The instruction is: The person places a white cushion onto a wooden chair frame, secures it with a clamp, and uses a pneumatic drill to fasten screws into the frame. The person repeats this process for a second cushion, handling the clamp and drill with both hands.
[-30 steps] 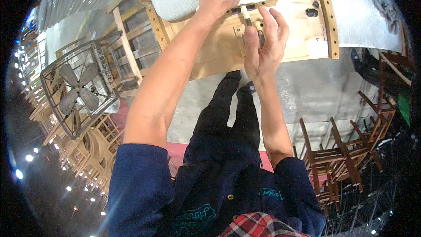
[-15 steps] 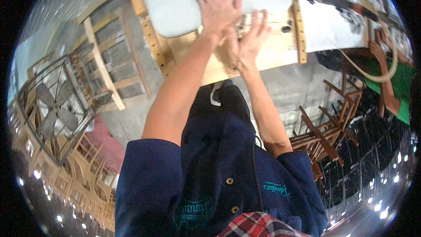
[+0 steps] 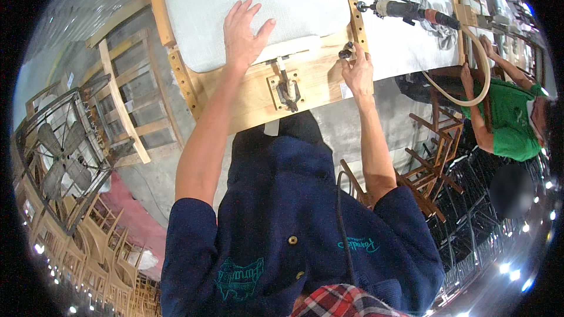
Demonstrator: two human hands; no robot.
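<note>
My left hand (image 3: 242, 38) lies with fingers spread on a pale, fabric-textured pad (image 3: 200, 17), near the white strip along its front edge. The pad rests on a light wooden board jig (image 3: 241, 105) with drilled side rails. A metal toggle clamp (image 3: 286, 87) is mounted at the front middle of the board, between my hands. At the board's right side, my right hand (image 3: 358, 75) has its thumb and fingertips closed in on small black pieces (image 3: 345, 54) beside the right rail. Their exact kind is too small to make out.
A power drill (image 3: 411, 12) lies on the white surface to the right, near a pale hose (image 3: 483, 76). A person in a green shirt (image 3: 517, 120) works at far right. Wooden frames (image 3: 126, 100) and a caged fan (image 3: 61, 158) stand at left; stacked chair frames (image 3: 435, 158) at lower right.
My hands have moved apart. The left has shifted left across the pad, and the right has gone to the small black pieces, uncovering the toggle clamp. The whole view has shifted.
</note>
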